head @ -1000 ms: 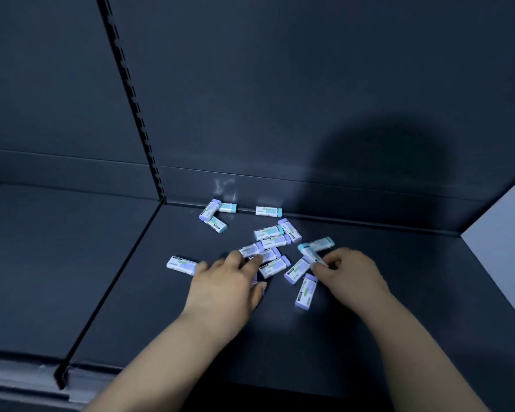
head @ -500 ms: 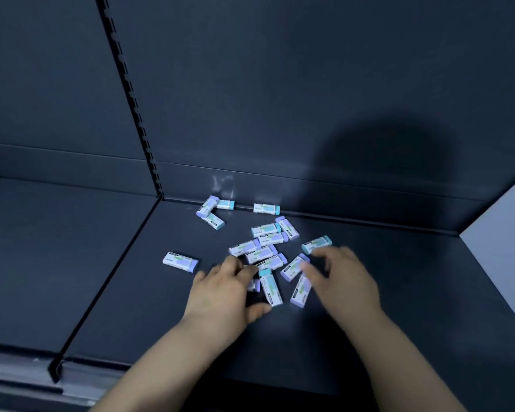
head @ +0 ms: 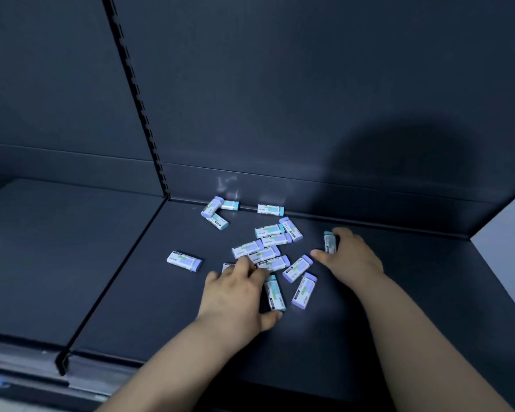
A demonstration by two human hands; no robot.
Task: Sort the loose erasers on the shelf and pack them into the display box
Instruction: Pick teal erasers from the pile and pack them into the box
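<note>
Several small erasers in white sleeves with lilac or teal ends lie scattered on a dark shelf (head: 399,292). The main cluster (head: 269,254) sits mid-shelf. My left hand (head: 238,295) lies palm down at its near edge, fingertips touching the erasers, a teal-ended eraser (head: 274,292) just right of it. My right hand (head: 350,260) is to the right of the cluster and pinches one teal-ended eraser (head: 329,242) between thumb and fingers. A single eraser (head: 184,261) lies apart at the left. Three more (head: 217,210) sit by the back wall. No display box is in view.
A slotted upright (head: 137,105) and a divider edge (head: 113,281) separate this shelf from the bay at the left. A dark back panel (head: 309,99) rises behind the erasers. A pale side wall (head: 509,233) closes the right end.
My right hand has moved right and back, away from the cluster, taking one teal-ended eraser with it. My left hand has stayed at the cluster's near edge.
</note>
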